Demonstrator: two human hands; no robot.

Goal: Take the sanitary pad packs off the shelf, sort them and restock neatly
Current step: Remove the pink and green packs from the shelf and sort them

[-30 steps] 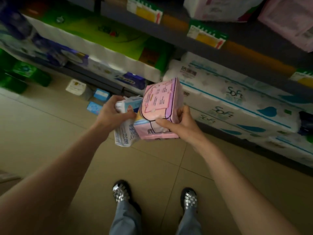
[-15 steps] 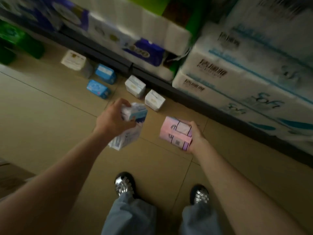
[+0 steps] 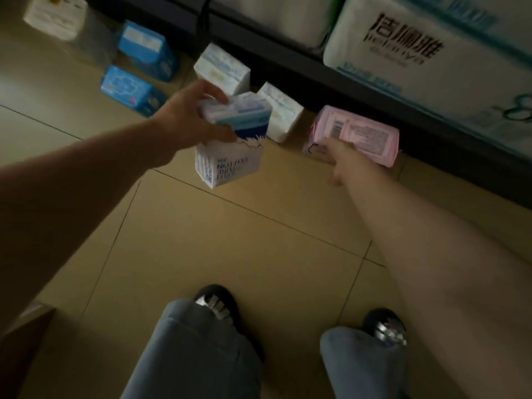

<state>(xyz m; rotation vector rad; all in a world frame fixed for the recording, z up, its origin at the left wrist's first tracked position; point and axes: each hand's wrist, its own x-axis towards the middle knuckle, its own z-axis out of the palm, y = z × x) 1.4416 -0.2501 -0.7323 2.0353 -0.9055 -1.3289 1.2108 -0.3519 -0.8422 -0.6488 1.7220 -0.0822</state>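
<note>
Just beyond the right hand (image 3: 336, 156), the pink pad pack (image 3: 357, 136) carried a moment ago now lies on the floor beside the white packs (image 3: 280, 112), fingers loosening, while the left hand (image 3: 184, 122) still grips the blue-and-white packs (image 3: 230, 139), unsorted.

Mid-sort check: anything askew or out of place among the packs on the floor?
Nothing damaged or spilled. The pink pack lies flat by the shelf base under the right hand, while the white packs stand. The left hand grips two packs, the lower one hanging tilted.
</note>
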